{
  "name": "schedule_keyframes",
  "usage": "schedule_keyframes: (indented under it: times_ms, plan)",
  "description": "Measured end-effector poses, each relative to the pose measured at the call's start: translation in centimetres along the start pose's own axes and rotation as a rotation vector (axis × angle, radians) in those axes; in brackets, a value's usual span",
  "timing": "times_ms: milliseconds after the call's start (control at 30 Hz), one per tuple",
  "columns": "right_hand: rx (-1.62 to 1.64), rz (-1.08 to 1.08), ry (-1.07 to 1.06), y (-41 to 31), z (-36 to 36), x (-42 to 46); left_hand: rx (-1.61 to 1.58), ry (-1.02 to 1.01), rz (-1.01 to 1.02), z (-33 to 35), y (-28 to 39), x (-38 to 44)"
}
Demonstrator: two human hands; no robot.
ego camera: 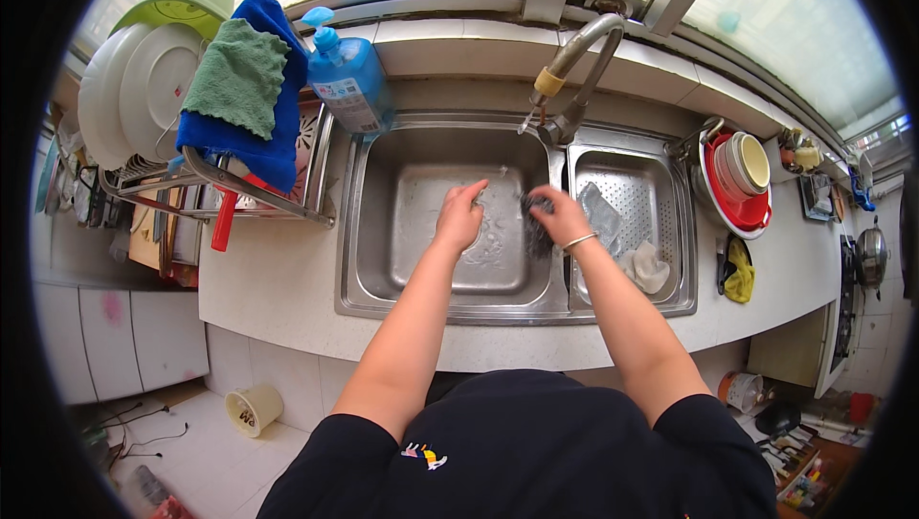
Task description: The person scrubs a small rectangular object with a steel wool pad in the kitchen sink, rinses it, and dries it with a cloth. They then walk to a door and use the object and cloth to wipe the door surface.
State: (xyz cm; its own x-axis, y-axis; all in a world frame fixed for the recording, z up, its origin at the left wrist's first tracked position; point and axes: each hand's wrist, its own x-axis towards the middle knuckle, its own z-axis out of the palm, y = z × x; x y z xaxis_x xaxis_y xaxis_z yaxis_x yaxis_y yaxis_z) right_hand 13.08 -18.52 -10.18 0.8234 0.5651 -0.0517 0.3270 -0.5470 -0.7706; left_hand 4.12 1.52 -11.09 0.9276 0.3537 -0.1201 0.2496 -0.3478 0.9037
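Note:
Over the large basin of a stainless steel sink (416, 282), my left hand (462, 216) is held with its index finger extended and nothing visible in it. My right hand (556, 216), with a bangle on the wrist, grips a dark, blurred scrubber (538, 232), probably steel wool, by the divider between the basins. Behind both hands the faucet (585, 63) points at the large basin, and a little water shows at its spout. Water wets the basin floor. In the small perforated basin lie a grey cloth or pad (599, 216) and a whitish cloth (646, 267).
A metal dish rack (258, 206) at left holds white plates (158, 84), a green cloth (240, 77) and a blue cloth (269, 156). Beside it stands a blue pump bottle (352, 84). At right are stacked bowls (743, 163) in a red basin (739, 214) and a yellow-black cloth item (739, 271).

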Motion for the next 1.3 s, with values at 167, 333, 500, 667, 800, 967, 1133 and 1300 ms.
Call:
schedule_keyframes:
  times_ms: [167,333,500,667,800,967,1133,1300]
  plan:
    - [-0.291,-0.179,0.353,-0.5,-9.0,2.2,0.193,0.065,0.168,-1.0,2.3,-1.9]
    - [-0.71,-0.284,0.359,-1.1,-11.6,2.0,0.288,0.161,0.382,0.1,3.5,-2.5]
    - [0.477,0.32,-0.302,-7.3,-3.4,-0.1,0.354,0.176,0.478,1.7,5.7,-3.2]
    - [0.839,0.324,-0.16,-5.5,-0.9,-0.9,0.025,0.074,0.449,0.2,6.5,-3.9]
    - [0.826,0.339,-0.103,-6.0,-1.4,-1.2,-0.612,-0.096,0.035,-0.5,5.2,-3.9]
    - [0.74,0.327,-0.032,-6.3,-0.5,-1.5,-0.672,-0.106,-0.118,-0.4,5.8,-4.1]
    - [0.534,0.148,0.024,-6.3,1.3,-2.1,-0.591,-0.065,-0.144,0.2,5.3,-4.1]
    - [0.714,0.243,0.001,-5.8,2.4,-2.4,-0.601,-0.046,-0.213,0.1,5.2,-4.6]
